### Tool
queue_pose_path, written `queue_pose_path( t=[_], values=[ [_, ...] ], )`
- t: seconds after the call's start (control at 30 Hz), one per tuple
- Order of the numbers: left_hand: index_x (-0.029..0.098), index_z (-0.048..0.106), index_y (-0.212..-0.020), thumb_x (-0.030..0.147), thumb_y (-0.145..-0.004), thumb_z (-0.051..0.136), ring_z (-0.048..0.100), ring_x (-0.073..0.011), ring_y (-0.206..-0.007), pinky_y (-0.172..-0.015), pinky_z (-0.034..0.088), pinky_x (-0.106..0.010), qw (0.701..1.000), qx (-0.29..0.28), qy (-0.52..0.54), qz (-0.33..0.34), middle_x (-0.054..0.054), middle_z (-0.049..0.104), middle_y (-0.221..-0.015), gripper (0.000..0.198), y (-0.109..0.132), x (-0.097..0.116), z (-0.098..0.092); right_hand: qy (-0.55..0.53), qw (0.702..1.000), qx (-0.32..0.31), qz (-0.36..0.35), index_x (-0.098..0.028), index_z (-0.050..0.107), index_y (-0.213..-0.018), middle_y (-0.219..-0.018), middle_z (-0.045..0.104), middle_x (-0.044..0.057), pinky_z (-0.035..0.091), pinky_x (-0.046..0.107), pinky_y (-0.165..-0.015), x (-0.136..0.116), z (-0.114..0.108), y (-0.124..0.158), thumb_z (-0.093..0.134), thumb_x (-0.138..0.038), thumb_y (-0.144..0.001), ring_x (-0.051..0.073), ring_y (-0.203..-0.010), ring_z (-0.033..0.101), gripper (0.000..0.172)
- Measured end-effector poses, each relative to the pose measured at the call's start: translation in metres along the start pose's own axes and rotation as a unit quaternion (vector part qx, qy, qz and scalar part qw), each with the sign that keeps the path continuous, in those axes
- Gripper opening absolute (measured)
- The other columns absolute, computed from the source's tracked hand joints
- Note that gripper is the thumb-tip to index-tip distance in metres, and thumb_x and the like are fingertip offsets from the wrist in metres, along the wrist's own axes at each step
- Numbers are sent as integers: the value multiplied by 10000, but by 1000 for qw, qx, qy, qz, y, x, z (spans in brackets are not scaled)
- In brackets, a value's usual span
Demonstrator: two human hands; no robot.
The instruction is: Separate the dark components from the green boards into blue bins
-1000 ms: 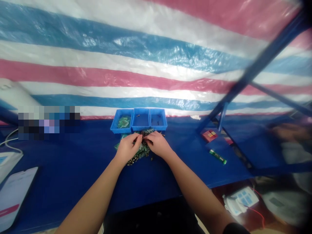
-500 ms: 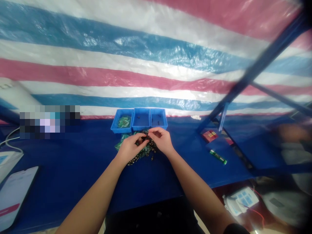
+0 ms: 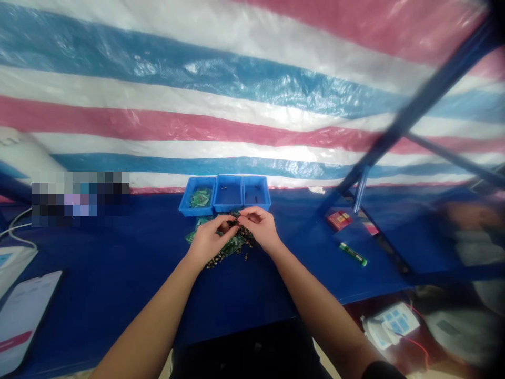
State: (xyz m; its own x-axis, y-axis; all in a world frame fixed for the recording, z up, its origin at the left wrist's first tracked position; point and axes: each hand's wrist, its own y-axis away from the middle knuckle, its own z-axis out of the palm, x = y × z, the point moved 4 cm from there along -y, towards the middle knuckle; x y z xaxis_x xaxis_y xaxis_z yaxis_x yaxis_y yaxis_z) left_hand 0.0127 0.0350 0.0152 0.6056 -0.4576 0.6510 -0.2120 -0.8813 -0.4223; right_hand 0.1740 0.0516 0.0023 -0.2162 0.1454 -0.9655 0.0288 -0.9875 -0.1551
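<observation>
My left hand (image 3: pixel 209 239) and my right hand (image 3: pixel 258 227) meet over a pile of small green circuit boards and dark parts (image 3: pixel 231 246) on the blue table (image 3: pixel 118 273). Both hands pinch a small dark piece between their fingertips, just above the pile; it is too small to name. Right behind the pile stand three blue bins: the left bin (image 3: pixel 198 196) holds green boards, the middle bin (image 3: pixel 228 193) and the right bin (image 3: pixel 256 192) hold a few tiny dark bits.
A green marker (image 3: pixel 352 253) and a red box (image 3: pixel 338 219) lie to the right. A phone (image 3: pixel 23 316) and a white device (image 3: pixel 10 260) sit at the far left. A blue metal frame (image 3: pixel 398 123) slants at the right. A striped tarp hangs behind.
Both hands rose a little from the pile toward the bins, the right hand moving farther back, and their fingertips stay pinched together on the small piece.
</observation>
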Motion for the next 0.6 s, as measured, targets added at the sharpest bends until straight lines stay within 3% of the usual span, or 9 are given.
queue_pose_path(
  t=[0.2, 0.4, 0.6],
  values=[
    [203, 680, -982, 417, -916, 525, 591, -122, -616, -573, 444, -206, 1000, 7, -25, 9, 4, 651, -698, 273, 0, 0, -3, 2, 1000, -15, -7, -195, 687, -855, -869, 714, 40, 575, 351, -821, 0, 1, 0, 772, -315, -688, 181, -805, 690, 222],
    [210, 684, -989, 432, -948, 463, 654, -157, -741, -658, 476, -228, 1000, 1, -28, 9, -35, 726, -895, 315, -1, 1, -5, 35, 999, -31, -15, -196, 710, -899, -918, 732, 55, 576, 353, -831, 2, 1, 1, 747, -319, -719, 195, -851, 697, 221],
    [215, 685, -998, 426, -939, 493, 643, -147, -694, -633, 469, -222, 1000, -4, -28, 2, -17, 716, -835, 291, -1, -1, -3, 76, 996, -29, -29, -208, 737, -921, -929, 740, 61, 577, 348, -805, 3, -1, 0, 713, -329, -756, 203, -851, 700, 206]
  ],
)
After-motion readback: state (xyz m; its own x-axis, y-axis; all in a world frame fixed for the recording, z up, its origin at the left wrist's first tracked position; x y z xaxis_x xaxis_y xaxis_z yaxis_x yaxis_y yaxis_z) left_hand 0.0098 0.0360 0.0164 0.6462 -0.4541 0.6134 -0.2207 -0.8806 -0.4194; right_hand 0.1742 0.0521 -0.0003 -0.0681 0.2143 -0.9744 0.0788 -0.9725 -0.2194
